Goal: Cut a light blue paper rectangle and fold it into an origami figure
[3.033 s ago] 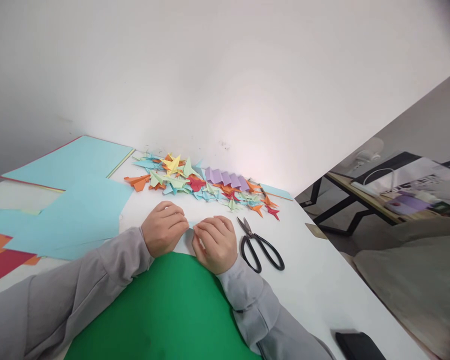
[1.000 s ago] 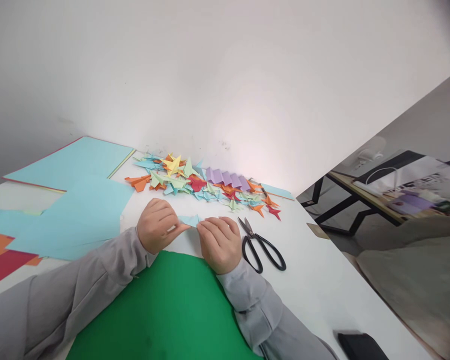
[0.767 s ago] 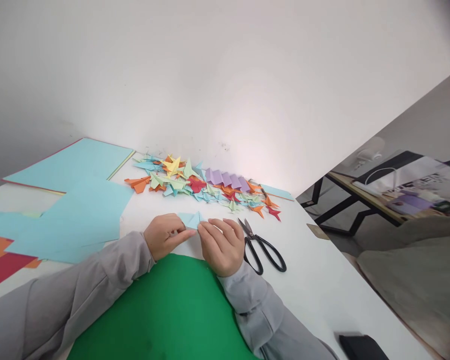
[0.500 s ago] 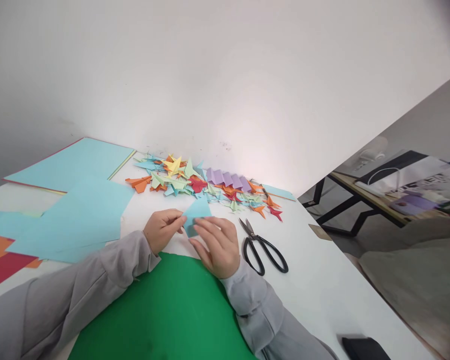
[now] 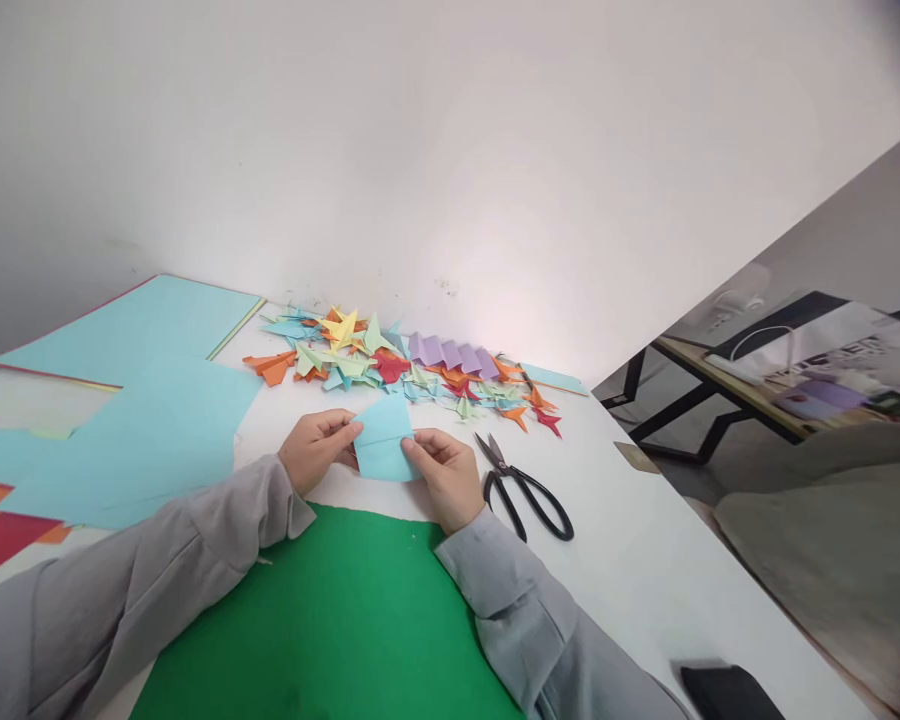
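Note:
A small light-blue paper square (image 5: 382, 440) with a crease across its middle is held up just above the white table (image 5: 645, 560). My left hand (image 5: 316, 450) pinches its left edge. My right hand (image 5: 444, 475) pinches its right lower edge. Both wrists rest near the far edge of a green sheet (image 5: 330, 620). Grey sleeves cover both forearms.
Black scissors (image 5: 521, 485) lie just right of my right hand. A heap of several folded paper figures (image 5: 405, 370) runs along the wall. Large light-blue sheets (image 5: 150, 420) and red and orange sheets (image 5: 0, 520) lie at the left. A black object (image 5: 727, 692) sits near the front right edge.
The light-blue paper, earlier folded small between my fingertips, has been opened out into a creased square and lifted. My hands have moved slightly apart.

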Demonstrator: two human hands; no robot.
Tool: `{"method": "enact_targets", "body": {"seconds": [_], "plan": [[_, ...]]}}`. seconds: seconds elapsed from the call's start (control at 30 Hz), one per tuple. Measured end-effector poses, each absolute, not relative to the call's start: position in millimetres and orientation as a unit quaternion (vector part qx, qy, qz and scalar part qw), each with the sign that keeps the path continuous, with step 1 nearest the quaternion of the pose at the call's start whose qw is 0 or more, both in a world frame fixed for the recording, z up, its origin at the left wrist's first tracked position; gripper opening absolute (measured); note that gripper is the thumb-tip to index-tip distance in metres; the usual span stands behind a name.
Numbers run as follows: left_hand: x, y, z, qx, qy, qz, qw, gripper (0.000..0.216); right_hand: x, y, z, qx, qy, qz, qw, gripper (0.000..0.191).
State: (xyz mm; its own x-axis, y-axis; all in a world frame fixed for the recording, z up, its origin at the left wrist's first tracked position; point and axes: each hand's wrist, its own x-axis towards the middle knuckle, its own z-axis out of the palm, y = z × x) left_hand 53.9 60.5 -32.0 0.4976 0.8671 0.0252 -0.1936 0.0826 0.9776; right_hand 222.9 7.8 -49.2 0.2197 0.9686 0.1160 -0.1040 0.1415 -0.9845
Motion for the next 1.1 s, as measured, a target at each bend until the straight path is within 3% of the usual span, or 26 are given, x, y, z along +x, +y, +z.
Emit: {"method": "enact_targets", "body": {"seconds": [0.2, 0.37, 0.57, 0.7, 0.87, 1.1], "plan": [[54.6, 58.9, -28.5, 0.56, 0.295, 0.44, 0.637, 0.062, 220.8, 7.5, -46.1, -0.479, -0.386, 0.466, 0.636, 0.018], [55.7, 57.9, -31.4, 0.607, 0.294, 0.446, 0.589, 0.042, 221.0, 9.9, -47.7, -0.47, -0.369, 0.468, 0.651, 0.02], [55.2, 60.6, -39.3, 0.624, 0.295, 0.432, 0.581, 0.042, 219.9, 7.9, -45.9, -0.464, -0.39, 0.466, 0.645, 0.021], [53.7, 61.4, -39.3, 0.654, 0.312, 0.451, 0.522, 0.035, 219.2, 6.8, -45.1, -0.441, -0.446, 0.439, 0.644, 0.039], [51.4, 61.6, -35.2, 0.703, 0.317, 0.455, 0.445, 0.03, 220.5, 7.2, -50.0, -0.487, -0.514, 0.367, 0.603, 0.022], [51.6, 63.2, -37.4, 0.724, 0.291, 0.476, 0.406, 0.021, 220.4, 5.8, -49.3, -0.539, -0.475, 0.345, 0.604, 0.021]]}}
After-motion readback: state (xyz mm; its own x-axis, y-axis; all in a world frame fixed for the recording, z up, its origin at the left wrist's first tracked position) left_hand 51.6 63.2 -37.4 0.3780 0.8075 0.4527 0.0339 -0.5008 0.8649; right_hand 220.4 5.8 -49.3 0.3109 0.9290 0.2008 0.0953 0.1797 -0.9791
